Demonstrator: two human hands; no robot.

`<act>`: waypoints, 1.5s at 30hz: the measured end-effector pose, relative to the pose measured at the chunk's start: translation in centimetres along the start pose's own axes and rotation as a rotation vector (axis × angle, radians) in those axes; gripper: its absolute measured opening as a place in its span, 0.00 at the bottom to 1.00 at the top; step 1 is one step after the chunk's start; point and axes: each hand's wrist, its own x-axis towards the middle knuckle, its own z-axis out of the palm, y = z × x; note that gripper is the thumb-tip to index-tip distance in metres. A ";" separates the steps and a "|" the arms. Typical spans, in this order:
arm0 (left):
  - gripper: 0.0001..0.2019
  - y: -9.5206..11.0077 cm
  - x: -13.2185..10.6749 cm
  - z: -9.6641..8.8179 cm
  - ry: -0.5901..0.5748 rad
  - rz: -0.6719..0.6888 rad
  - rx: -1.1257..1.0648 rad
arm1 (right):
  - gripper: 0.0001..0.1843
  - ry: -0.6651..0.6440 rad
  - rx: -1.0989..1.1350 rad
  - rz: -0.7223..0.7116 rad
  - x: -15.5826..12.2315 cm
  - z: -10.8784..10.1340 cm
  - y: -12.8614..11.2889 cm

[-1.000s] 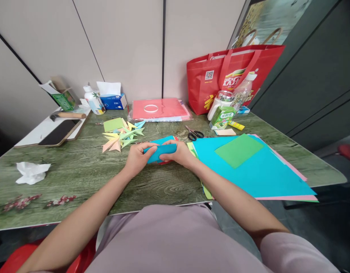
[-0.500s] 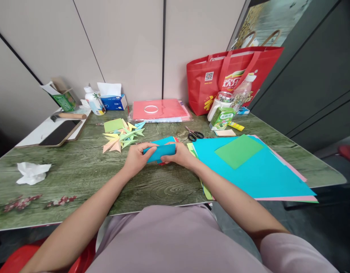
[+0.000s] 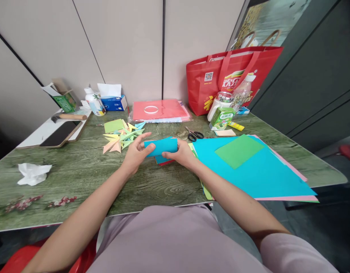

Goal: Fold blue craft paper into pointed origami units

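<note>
A small sheet of blue paper [image 3: 165, 145], bent over into a curved strip, is held between my two hands. My right hand [image 3: 184, 154] pinches its right end, thumb in front and fingers behind. At the left end, my left hand [image 3: 135, 154] has its thumb on the front of the paper; the index finger sticks out and the other fingers are partly hidden. Below the strip lies a small stack of coloured paper [image 3: 161, 160], blue and red at its edges. Folded paper pieces [image 3: 124, 137] in yellow, green, peach and blue lie just beyond my left hand.
Black scissors [image 3: 194, 134] lie beyond my right hand. Large blue sheets [image 3: 266, 176] with a green square [image 3: 239, 151] cover the right side. Behind stand a red bag [image 3: 203, 87], a green carton [image 3: 222, 119] and a tissue box [image 3: 114, 103]. A crumpled tissue [image 3: 34, 173] lies left.
My left hand has shifted slightly left and its fingers have opened out more. The blue strip has risen a little and turned level, showing more of the stack beneath.
</note>
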 end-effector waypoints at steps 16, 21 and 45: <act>0.16 -1.8 0.0 0.7 0.111 0.112 0.293 | 0.14 0.065 -0.060 -0.036 -0.3 0.5 -0.3; 0.16 -1.9 -0.1 1.1 0.168 0.099 0.278 | 0.15 0.071 -0.035 -0.019 -0.3 0.7 -0.2; 0.19 -0.1 -0.4 1.2 0.021 -0.021 0.091 | 0.17 0.048 -0.043 -0.013 0.1 0.3 -0.2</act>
